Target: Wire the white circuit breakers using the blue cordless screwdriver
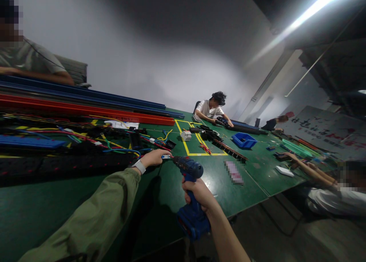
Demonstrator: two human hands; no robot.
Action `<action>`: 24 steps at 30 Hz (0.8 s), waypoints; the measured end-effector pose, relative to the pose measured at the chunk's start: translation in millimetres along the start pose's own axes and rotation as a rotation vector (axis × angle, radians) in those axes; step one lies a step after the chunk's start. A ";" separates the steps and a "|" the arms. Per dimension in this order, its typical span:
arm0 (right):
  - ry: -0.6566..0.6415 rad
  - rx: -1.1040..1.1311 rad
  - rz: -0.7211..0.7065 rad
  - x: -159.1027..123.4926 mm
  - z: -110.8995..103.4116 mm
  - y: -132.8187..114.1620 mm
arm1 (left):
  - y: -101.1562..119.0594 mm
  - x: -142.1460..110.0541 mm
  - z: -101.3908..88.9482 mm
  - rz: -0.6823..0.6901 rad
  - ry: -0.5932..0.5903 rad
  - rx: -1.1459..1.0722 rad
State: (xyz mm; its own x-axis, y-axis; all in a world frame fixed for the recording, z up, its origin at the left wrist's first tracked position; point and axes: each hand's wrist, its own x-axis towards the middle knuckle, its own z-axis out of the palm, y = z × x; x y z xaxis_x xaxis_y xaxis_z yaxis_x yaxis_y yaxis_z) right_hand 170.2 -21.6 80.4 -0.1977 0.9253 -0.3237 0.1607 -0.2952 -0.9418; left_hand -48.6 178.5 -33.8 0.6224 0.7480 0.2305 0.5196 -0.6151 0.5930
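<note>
My right hand (198,193) is wrapped round the grip of a blue cordless drill (190,195), its nose pointing left. My left hand (156,157), in an olive sleeve with a watch on the wrist, is closed on a small blue and white part (166,156) right at the drill's tip. Both hands are above the green table (243,185), near a long black strip (63,164) and a tangle of coloured wires (114,140).
Long red and blue rails (85,105) lie along the far left. A yellow taped rectangle (200,142) holds a white block (186,135) and black parts. A blue bin (244,140) stands beyond. Other people sit at the table's far end, left and right.
</note>
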 end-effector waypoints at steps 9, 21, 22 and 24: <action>-0.010 -0.024 -0.006 0.2 0.1 -0.1 | 2.1 -0.4 -1.1 -0.010 -0.006 -0.011; 0.007 -0.027 0.005 -1.2 1.0 -1.9 | 2.5 -0.1 -1.5 -0.016 -0.014 -0.024; 0.012 -0.021 0.004 -1.2 1.2 -1.7 | 2.5 0.0 -1.5 -0.015 -0.015 -0.025; 0.019 -0.018 0.008 -1.6 2.0 -1.8 | 2.6 0.0 -1.5 -0.011 -0.014 -0.025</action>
State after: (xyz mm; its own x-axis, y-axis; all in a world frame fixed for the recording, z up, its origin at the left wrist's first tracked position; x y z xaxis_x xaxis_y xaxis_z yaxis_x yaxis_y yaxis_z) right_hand 168.3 -23.0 82.4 -0.1783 0.9273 -0.3292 0.1799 -0.2982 -0.9374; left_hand -48.1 177.2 -31.1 0.6252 0.7508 0.2131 0.5115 -0.6005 0.6146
